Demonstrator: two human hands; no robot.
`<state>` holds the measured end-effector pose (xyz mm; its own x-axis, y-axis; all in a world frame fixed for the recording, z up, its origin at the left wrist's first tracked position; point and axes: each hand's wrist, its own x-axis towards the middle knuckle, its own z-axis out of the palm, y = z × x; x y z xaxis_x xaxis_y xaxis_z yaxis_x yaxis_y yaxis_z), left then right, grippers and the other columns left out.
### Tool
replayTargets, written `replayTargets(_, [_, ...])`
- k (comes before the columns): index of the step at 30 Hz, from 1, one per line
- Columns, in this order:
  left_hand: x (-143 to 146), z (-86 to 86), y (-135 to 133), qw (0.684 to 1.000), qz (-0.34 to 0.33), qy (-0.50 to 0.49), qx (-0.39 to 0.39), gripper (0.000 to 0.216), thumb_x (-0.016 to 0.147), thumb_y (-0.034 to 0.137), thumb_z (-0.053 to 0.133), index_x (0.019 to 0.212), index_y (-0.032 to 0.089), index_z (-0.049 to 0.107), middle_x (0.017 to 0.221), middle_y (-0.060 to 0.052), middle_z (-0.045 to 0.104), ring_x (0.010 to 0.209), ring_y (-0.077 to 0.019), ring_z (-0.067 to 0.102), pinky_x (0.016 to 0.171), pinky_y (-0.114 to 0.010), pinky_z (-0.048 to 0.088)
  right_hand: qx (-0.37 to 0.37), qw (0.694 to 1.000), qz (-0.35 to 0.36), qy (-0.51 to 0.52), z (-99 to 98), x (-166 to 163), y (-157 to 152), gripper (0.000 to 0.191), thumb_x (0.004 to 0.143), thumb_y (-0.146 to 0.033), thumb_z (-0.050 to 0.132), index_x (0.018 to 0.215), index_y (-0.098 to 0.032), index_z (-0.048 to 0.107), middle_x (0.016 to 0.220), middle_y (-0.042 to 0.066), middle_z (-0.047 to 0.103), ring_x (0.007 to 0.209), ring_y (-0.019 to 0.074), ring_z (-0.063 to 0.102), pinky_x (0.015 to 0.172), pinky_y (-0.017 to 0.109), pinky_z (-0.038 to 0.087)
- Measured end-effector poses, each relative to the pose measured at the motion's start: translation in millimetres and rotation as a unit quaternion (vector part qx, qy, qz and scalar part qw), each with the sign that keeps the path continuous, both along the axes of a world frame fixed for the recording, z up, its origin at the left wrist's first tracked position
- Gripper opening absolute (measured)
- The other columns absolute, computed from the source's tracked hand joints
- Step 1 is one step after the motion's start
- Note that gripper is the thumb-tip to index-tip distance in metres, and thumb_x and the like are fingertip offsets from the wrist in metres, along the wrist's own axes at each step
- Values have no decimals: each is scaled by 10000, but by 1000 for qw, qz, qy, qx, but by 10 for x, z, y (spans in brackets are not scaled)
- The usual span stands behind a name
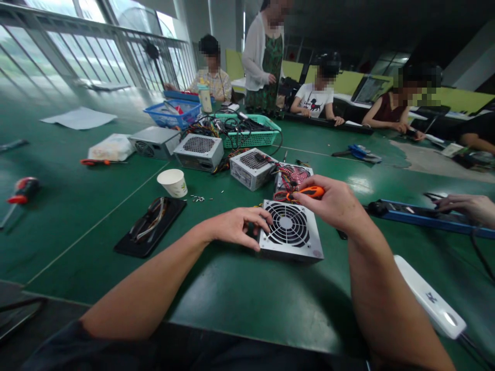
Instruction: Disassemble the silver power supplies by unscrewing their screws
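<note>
Head view: single look forward and down over a green tabletop [247, 304], co-workers seated along the far side
Power supply [291, 233]: near centre, lying flat with its fan grille up, so the top face is open to both hands
Left hand [236, 227]: closed on the left edge of the power supply, fingers curled over the top corner and thumb low on the side, seemingly bracing the case against sliding
Right hand [335, 204]: clamped on an orange screwdriver [310, 192], handle across the palm, held over the far right corner of the case; tip hidden behind the fingers
Opened unit [294, 176]: just beyond, red and yellow wires exposed
Paper cup [172, 182]: left of the case, loose screws [198, 198] scattered beside it, within easy reach
Black tray [151, 224]: near left, holding a coil of cables apart from the work
Spare units [199, 150]: row of grey boxes further off, in front of a green basket [253, 135] of cables
Co-worker's hand [466, 206]: far right, resting on a blue power strip [421, 216]
</note>
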<state>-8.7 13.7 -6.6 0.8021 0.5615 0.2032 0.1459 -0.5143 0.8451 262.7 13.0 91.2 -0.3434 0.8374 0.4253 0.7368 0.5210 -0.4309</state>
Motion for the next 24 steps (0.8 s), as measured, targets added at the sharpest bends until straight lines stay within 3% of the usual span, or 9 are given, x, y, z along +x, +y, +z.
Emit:
replayTargets(7, [5, 5, 8, 1000, -6, -6, 12, 453, 728, 379, 866, 1130, 205, 752, 1317, -111, 596, 860, -135, 621, 690, -237, 525, -45, 998, -9, -32, -20, -24, -14, 195, 846, -420, 691, 893, -234, 724, 791, 11, 723, 684, 174, 634, 660, 325, 454])
replayTargets(12, [9, 7, 0, 1000, -7, -21, 7, 449, 727, 365, 870, 1125, 194, 753, 1312, -119, 598, 858, -131, 621, 703, -241, 526, -30, 998, -17, -51, 6, -79, 41, 229, 867, -425, 680, 992, -233, 669, 874, 37, 723, 753, 204, 655, 681, 341, 452])
replayTargets(18, [9, -17, 2, 1000, -4, -28, -2, 444, 725, 339, 874, 1125, 192, 753, 1317, -121, 594, 828, -111, 613, 692, -231, 520, 15, 998, 52, -15, 67, -366, 261, 430, 805, -312, 758, 1185, -218, 578, 933, 42, 716, 757, 190, 645, 677, 309, 471])
replayTargets(24, [-3, -28, 2, 999, 0, -35, -11, 461, 712, 340, 883, 1134, 204, 756, 1326, -119, 599, 824, -118, 628, 674, -241, 516, 24, 994, 92, -51, 125, -648, 318, 376, 846, -240, 694, 1215, -230, 624, 926, 37, 739, 779, 202, 660, 710, 314, 465])
